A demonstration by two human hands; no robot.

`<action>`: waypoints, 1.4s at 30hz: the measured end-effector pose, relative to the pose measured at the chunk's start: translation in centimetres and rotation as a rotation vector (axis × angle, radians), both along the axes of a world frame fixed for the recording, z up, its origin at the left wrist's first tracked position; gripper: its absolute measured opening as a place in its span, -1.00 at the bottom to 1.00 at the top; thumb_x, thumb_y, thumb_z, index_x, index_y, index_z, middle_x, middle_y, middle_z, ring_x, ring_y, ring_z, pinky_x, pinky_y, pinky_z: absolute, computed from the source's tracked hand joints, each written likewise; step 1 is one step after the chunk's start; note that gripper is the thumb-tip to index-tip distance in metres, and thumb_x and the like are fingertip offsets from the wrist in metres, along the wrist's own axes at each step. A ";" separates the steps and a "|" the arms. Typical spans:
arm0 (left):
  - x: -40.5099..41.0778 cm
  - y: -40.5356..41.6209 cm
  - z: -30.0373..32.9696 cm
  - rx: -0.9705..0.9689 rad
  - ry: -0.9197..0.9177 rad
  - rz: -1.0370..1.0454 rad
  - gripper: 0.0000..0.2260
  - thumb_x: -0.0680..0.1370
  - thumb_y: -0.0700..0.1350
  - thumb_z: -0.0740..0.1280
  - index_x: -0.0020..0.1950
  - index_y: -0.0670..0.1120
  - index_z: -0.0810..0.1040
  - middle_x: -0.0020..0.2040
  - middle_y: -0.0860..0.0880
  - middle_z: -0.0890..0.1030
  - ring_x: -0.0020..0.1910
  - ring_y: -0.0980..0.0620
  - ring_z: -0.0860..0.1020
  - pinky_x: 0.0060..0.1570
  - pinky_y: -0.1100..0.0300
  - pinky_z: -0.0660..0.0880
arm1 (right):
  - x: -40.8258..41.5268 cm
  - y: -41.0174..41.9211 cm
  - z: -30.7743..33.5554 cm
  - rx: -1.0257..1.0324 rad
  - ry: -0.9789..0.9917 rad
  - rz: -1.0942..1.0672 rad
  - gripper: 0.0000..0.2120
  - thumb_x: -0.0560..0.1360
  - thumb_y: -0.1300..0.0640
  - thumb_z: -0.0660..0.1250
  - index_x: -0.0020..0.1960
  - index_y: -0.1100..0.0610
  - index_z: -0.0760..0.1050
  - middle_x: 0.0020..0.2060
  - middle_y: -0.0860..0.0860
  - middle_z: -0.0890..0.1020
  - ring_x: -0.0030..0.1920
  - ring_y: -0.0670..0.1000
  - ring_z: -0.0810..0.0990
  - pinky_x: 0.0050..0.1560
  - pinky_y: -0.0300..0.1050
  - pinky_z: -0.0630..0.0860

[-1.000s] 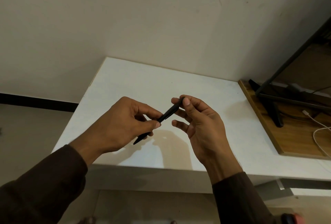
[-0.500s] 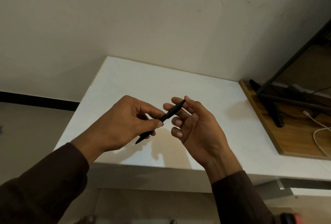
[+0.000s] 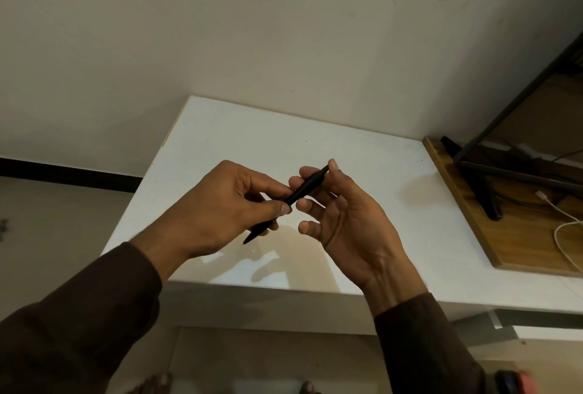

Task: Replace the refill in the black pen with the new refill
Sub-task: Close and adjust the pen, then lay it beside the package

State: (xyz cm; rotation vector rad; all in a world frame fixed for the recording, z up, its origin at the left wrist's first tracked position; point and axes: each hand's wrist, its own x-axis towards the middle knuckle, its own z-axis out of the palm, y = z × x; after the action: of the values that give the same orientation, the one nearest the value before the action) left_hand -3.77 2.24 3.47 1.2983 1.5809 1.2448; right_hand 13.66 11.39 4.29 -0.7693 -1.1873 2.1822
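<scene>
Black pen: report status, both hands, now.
Left hand pinching the black pen mid-barrel. Right hand open, fingertips on the pen's upper end. Pen in one piece, above the white table. New refill not in view.

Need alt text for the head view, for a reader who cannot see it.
Two bare hands hold a slim black pen level above a white table: left hand pinching the tip end, right hand supporting the other end with loose fingers.
</scene>
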 end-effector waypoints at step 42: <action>-1.5 0.6 -3.2 0.015 0.135 0.157 -0.85 0.58 -0.02 0.41 0.12 0.12 0.72 -0.09 0.30 0.75 -0.13 0.26 0.72 -0.10 0.35 0.62 | 0.0 3.1 1.0 -0.065 0.363 -0.416 -0.57 0.56 -0.16 0.07 -0.37 0.07 0.18 -0.51 -0.04 0.14 -0.54 -0.04 0.05 -0.50 -0.17 0.08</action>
State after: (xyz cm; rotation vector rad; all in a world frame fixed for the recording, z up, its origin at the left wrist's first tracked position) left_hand -5.28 2.82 0.30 1.3123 1.8014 1.2889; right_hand 13.66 14.49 5.28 -0.5534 -0.7050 1.9119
